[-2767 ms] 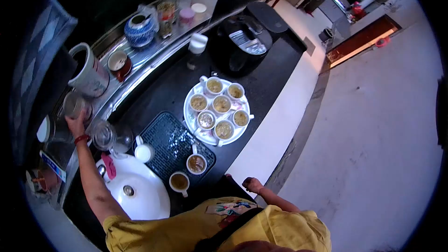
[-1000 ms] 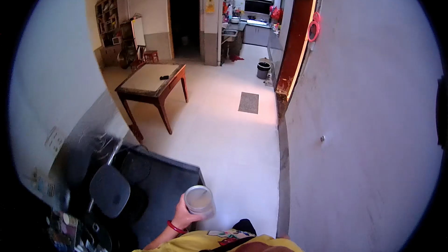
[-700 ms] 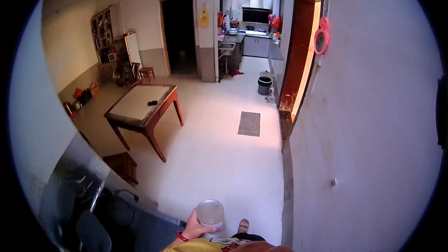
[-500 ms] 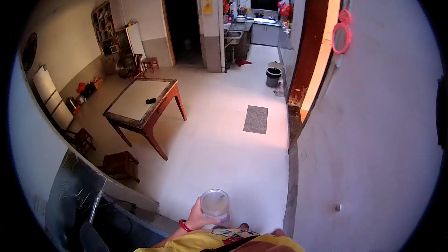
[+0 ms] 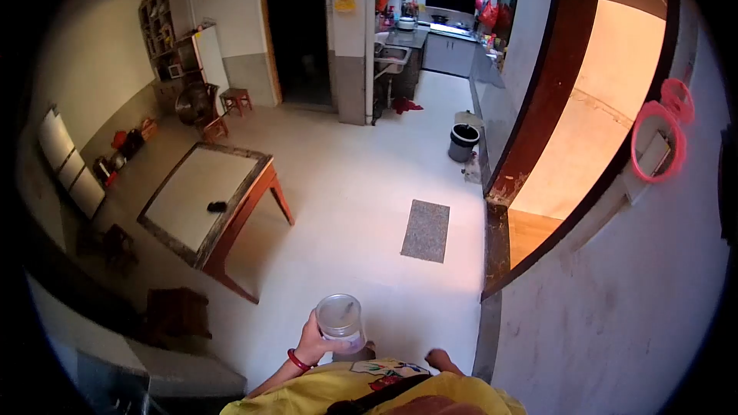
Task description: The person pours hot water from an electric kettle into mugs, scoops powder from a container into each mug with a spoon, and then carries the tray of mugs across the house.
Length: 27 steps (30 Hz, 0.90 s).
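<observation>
A pale floor [image 5: 361, 230] spreads before you, with a wooden table [image 5: 188, 196] at left and a grey mat [image 5: 426, 231] ahead. Near your body, a clear jar [image 5: 341, 327] sits in your half-curled left hand [image 5: 310, 345]; you cannot tell how open your right hand [image 5: 438, 358] is.

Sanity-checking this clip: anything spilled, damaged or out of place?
Dark-red crumpled cloth on the pale floor near the grey metal sink; looks dropped. Red-brown door looks chipped near its foot. No spill visible around the clear round jar in the left hand.
</observation>
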Tool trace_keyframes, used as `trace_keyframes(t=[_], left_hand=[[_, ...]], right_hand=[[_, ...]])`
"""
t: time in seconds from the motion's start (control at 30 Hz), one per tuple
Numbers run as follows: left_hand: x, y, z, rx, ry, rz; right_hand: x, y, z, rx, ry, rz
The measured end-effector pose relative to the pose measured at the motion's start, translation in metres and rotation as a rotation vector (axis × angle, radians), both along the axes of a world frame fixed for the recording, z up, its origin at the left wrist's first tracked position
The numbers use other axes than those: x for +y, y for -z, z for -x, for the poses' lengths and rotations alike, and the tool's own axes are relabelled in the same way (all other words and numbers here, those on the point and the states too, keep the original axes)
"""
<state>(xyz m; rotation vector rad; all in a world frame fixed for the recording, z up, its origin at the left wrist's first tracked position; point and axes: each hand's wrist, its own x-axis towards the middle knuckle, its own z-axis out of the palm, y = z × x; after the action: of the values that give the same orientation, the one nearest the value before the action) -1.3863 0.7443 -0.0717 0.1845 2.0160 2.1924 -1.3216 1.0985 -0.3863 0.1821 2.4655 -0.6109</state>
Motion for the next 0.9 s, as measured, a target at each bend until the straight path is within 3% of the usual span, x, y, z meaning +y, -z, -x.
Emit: trace_keyframes(t=[0.07, 0.13, 0.27, 0.4, 0.6, 0.7, 0.73, 0.77, 0.83, 0.9], left_hand=[[0.013, -0.024, 0.061, 0.035, 0.049, -0.021], [0.026, -0.032, 0.114, 0.041, 0.074, -0.010], [0.065, -0.023, 0.222, 0.053, 0.147, -0.008], [0.113, 0.004, 0.328, 0.028, 0.151, -0.018], [0.172, 0.004, 0.476, -0.026, 0.135, -0.079], [0.196, -0.045, 0.544, -0.079, 0.233, -0.191], [0.202, -0.046, 0.563, -0.086, 0.226, -0.197], [0.205, -0.045, 0.583, -0.071, 0.173, -0.153], [0.209, -0.026, 0.624, 0.006, -0.031, -0.022], [0.214, -0.007, 0.676, 0.012, -0.051, -0.033]], right_hand=[[0.032, 0.038, 0.004, -0.172, -0.091, -0.139], [0.054, 0.031, 0.020, -0.351, 0.057, -0.126], [0.088, 0.018, 0.094, -0.441, 0.250, -0.110], [0.131, 0.031, 0.207, -0.464, 0.282, -0.103], [0.204, 0.063, 0.413, -0.367, 0.062, -0.159], [0.234, 0.150, 0.567, -0.043, -0.077, -0.256], [0.217, 0.027, 0.628, 0.037, -0.237, -0.269], [0.215, 0.045, 0.679, 0.217, -0.053, -0.210], [0.188, -0.050, 0.756, 0.186, 0.255, 0.189], [0.173, -0.064, 0.814, 0.217, 0.245, 0.283]])
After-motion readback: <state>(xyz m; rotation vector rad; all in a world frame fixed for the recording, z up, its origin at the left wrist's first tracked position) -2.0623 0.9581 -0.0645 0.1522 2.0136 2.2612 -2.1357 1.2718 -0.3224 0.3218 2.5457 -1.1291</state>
